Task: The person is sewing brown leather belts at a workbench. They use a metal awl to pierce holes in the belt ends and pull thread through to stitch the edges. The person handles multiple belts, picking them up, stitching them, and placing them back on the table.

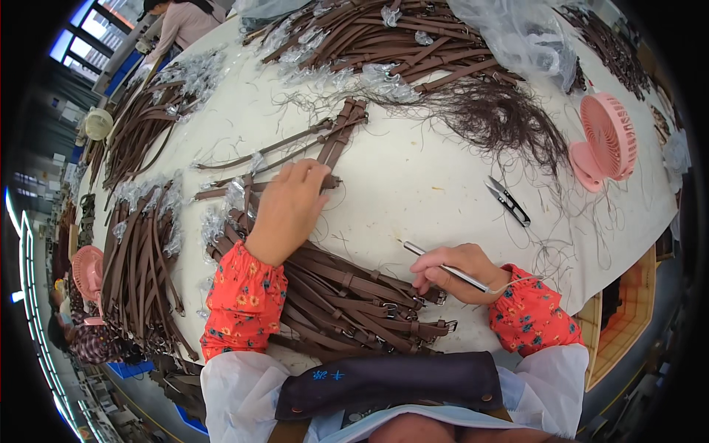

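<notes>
My left hand [289, 210] is palm down, fingers bent over a brown strap [334, 181] whose end shows past the fingertips. What lies under the palm is hidden. My right hand [464, 273] grips a slim silver pen-like tool [413, 248] with a fine tip and a pale cord. That tip points up and left, just above the white tabletop. Below and between my hands lies a thick pile of brown buckled straps [347, 284], its buckles toward the right. A few more straps [346, 133] lie crossed beyond my left hand.
Black thread snips [508, 201] lie to the right, near a pink fan [607, 140]. Loose dark threads [502, 118] spread across the far side. Strap bundles with clear plastic stand at left [136, 266] and far back [384, 37]. Another person [181, 29] is at the far left.
</notes>
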Motion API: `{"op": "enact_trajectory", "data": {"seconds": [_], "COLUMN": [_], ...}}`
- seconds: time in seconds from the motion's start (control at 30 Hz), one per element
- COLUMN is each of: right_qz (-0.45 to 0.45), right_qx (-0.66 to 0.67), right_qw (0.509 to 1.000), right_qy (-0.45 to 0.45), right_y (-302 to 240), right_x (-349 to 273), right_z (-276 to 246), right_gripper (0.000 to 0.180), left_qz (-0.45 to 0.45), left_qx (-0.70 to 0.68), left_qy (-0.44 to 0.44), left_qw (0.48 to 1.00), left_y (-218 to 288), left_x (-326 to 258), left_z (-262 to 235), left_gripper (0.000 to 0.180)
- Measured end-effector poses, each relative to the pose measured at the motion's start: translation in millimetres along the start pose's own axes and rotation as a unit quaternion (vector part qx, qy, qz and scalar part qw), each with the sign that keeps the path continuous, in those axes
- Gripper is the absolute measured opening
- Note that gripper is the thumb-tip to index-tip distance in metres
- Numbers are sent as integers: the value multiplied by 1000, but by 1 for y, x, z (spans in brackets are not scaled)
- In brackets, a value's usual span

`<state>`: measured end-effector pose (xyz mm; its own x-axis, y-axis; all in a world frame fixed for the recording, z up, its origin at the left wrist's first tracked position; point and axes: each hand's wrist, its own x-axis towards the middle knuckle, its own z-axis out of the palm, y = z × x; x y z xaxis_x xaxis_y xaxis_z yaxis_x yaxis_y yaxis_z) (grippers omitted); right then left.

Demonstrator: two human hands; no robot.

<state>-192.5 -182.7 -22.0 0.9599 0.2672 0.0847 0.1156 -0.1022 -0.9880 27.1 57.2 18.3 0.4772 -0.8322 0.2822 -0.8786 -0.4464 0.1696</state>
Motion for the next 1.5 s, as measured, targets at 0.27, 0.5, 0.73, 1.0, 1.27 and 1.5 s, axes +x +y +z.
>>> {"op": "enact_trajectory", "data": {"seconds": [0.27,0.5,0.73,1.0,1.27,1.5], "right_qz": [-99,-50,-65,-92,-48,-36], "right_qx": [-111,-85,-201,-202,-202,-229], "right_qw": [989,968,947,949,945,937], "right_qy": [21,232,242,223,252,263], "right_y": [-2,1,8,12,11,12], "right_x": [7,-12,15,17,16,18], "right_z": [3,-3,-6,-5,-5,-7], "right_gripper": [16,18,31,31,25,21], "left_qz": [-37,-16,-54,-24,-52,33], "left_qx": [-113,-331,-414,-451,-369,-203], "left_qy": [-26,-90,-156,-165,-206,-180], "left_qw": [993,939,895,877,905,962], "left_y": [-20,55,60,67,59,13], "left_x": [-6,30,23,21,23,27], "left_z": [3,12,63,58,50,30], "left_gripper": [24,27,28,28,25,37]}}
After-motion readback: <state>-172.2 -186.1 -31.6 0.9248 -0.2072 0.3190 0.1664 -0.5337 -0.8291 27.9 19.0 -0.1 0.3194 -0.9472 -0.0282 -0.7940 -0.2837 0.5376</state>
